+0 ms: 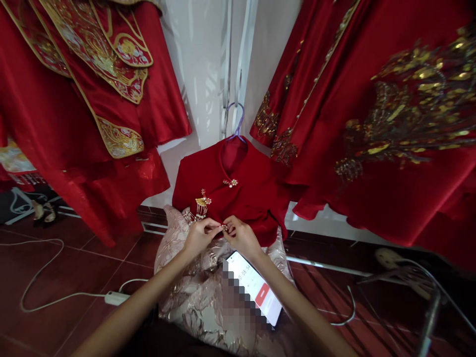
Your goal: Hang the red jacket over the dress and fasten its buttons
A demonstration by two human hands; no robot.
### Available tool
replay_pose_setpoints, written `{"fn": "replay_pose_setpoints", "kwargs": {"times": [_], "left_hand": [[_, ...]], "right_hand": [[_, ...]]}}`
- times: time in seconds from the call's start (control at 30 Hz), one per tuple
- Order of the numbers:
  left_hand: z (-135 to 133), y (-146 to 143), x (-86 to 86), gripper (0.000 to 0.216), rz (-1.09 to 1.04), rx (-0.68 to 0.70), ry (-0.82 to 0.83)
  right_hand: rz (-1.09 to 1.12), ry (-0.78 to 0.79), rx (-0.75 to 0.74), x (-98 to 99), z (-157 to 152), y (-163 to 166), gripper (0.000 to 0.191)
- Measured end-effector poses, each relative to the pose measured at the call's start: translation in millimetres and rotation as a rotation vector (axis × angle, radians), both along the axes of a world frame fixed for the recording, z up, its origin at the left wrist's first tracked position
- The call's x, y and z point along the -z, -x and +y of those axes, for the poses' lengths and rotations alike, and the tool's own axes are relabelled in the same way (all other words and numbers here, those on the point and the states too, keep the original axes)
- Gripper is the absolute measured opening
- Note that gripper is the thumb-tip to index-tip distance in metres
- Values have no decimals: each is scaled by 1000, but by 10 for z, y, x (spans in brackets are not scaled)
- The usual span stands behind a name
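Observation:
A red velvet jacket [253, 183] with a stand-up collar hangs in front of me on a purple hanger [238, 124]. At its lower front edge, my left hand [200, 237] and my right hand [243, 239] meet, both closed with fingertips pinched on a small beaded ornament [225, 227]. The fingers partly hide it. A beaded flower clasp [230, 183] sits below the collar. To the left, a gold fan-shaped ornament with hanging bead tassels [202, 202] lies against the velvet. Under the jacket is pale pink brocade cloth [197, 297], and a lit phone [256, 292] rests on it.
Red embroidered garments [130, 89] hang on the left, and a red sequinned one [372, 198] hangs on the right. A white power strip [117, 298] and its cable lie on the tiled floor. A metal stand [431, 307] is at the lower right.

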State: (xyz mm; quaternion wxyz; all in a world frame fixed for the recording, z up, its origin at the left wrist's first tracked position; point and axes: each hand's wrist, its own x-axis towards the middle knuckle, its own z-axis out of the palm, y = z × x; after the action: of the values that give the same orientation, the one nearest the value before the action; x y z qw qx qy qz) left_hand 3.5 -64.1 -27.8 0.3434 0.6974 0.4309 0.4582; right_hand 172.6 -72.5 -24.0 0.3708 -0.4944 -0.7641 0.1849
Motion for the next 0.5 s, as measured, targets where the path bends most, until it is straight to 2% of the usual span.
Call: {"fn": "replay_pose_setpoints", "kwargs": {"times": [0.3, 0.43, 0.5], "left_hand": [[-86, -24, -39, 21, -14, -50, -38], [39, -29, -98, 26, -232, -33, 120], [174, -10, -157, 30, -412, -88, 244]], "right_hand": [[-38, -29, 25, -28, -60, 43, 13], [-18, -40, 63, -140, -68, 14, 16], [5, -47, 89, -219, -73, -25, 18]]}}
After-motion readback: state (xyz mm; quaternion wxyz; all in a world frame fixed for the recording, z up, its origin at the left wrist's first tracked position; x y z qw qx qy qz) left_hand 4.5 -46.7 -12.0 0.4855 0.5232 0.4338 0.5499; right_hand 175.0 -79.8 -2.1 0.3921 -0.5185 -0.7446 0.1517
